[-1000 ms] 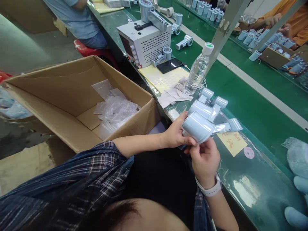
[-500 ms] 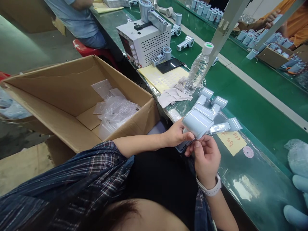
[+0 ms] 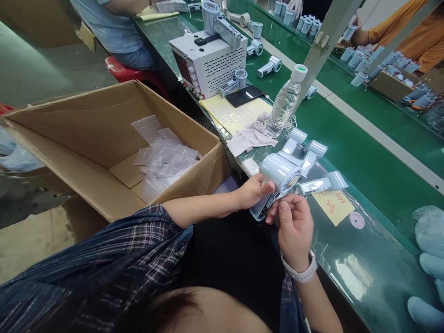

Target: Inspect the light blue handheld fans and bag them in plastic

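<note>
Blue device [image 3: 277,170] gripped by left hand [image 3: 255,190]; right hand [image 3: 294,224] curled, hold unclear; bottle [image 3: 282,107] beyond, carton [image 3: 79,132] at left.

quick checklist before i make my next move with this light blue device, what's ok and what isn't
1. Left hand has hold of the light blue device: ok.
2. Right hand close by the device: ok; firm grip on it: cannot tell.
3. Free room just beyond the held device: not ok, other devices lie there.
4. Cardboard box open, with bubble-wrap pieces inside: ok.
5. Water bottle on the bench capped: ok.
6. Device switched off: cannot tell.
</note>
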Tool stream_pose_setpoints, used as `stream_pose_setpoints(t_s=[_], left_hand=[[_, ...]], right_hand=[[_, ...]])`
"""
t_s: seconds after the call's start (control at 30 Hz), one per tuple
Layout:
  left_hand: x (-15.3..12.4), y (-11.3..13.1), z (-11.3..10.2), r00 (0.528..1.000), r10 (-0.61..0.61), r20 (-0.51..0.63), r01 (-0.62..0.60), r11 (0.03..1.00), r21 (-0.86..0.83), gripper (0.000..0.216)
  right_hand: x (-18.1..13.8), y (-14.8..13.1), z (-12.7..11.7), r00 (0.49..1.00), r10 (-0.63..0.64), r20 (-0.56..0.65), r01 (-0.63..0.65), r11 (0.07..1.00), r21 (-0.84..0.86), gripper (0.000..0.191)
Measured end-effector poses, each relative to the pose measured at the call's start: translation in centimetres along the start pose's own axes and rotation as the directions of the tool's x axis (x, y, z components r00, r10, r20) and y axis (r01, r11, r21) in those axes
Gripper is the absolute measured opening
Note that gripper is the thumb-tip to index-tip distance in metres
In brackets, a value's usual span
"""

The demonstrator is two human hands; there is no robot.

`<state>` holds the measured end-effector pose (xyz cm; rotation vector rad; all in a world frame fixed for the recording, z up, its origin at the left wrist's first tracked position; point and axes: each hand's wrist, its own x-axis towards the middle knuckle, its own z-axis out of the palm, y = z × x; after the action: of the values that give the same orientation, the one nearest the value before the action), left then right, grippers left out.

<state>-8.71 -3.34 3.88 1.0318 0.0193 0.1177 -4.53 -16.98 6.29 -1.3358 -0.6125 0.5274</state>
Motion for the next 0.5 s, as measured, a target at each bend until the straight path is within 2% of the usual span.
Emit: stream_pose_setpoints(t_s=[0.07, 0.13, 0.23, 0.3, 0.4, 0.5], left_hand=[[0.03, 0.22, 0.03, 0.999, 0.036, 0.002, -0.036, 0.999, 0.040, 0.076], [0.12, 0.42, -0.02, 0.994, 0.095, -0.050, -0.088, 0.989, 0.121, 0.077], [0.17, 0.67, -0.28, 0.977, 0.173, -0.122, -0.139, 0.959, 0.248, 0.079], [0.10, 0.72, -0.49, 0.977, 0.178, -0.122, -0.138, 0.950, 0.280, 0.081], [-0.07, 0.48, -0.69, 0.986, 0.134, -0.100, -0.109, 0.969, 0.223, 0.082], [-0.13, 0.01, -0.76, 0.998, 0.034, -0.053, -0.032, 0.998, 0.053, 0.085]], right_hand=[[0.06, -0.01, 0.00, 1.000, 0.016, -0.025, -0.018, 0.998, -0.063, 0.024], [0.10, 0.06, -0.05, 0.999, 0.013, -0.039, -0.017, 0.995, -0.102, 0.026], [0.08, 0.32, -0.12, 1.000, -0.021, -0.005, 0.021, 0.994, -0.107, 0.026], [0.03, 0.52, -0.09, 0.998, -0.047, 0.033, 0.049, 0.996, -0.069, 0.026], [-0.01, 0.68, 0.03, 0.994, -0.083, 0.066, 0.081, 0.996, 0.030, 0.025], [0.05, 0.53, -0.01, 0.990, -0.139, 0.034, 0.135, 0.985, 0.107, 0.020]])
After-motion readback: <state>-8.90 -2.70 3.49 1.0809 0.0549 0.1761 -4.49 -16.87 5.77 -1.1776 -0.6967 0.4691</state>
